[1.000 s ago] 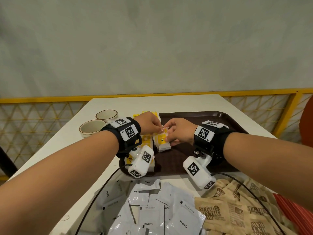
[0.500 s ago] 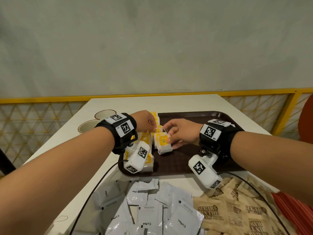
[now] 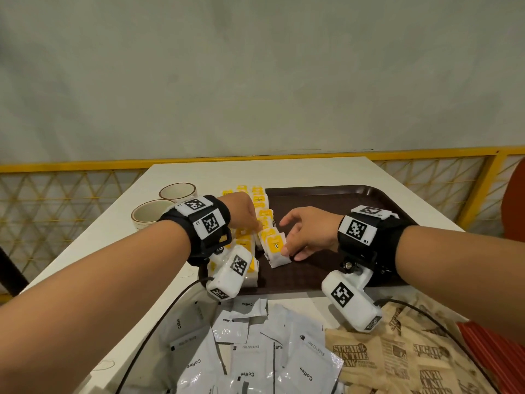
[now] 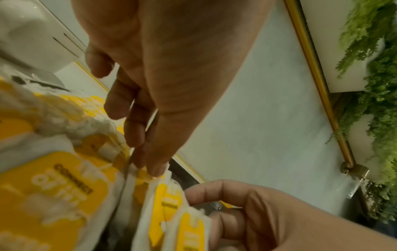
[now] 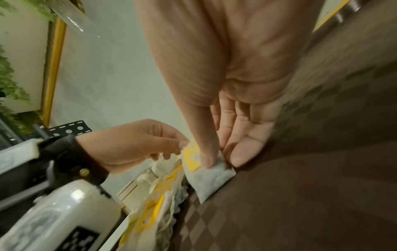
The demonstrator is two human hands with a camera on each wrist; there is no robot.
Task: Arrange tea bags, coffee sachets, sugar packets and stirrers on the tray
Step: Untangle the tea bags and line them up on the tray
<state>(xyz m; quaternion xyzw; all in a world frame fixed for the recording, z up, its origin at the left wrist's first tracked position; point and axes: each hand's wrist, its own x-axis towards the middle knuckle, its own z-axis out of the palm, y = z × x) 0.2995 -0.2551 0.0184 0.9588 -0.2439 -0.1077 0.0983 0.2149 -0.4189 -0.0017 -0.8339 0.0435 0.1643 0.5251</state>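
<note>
Room lies rightward on the tray (image 3: 355,200) — two cups (image 3: 150,213); left hand (image 3: 241,211) pinches tea bags (image 3: 274,247), right hand (image 3: 309,234), fingers straight, steadies them.

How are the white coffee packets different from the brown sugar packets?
The glossy white coffee sachets are printed with the word Coffee; the matte brown paper sugar packets carry dark printed lettering that includes Sugar. The coffee sachets lie nearer the left, the sugar packets to the right. Both sit in loose overlapping piles on the white table, off the dark brown tray.
</note>
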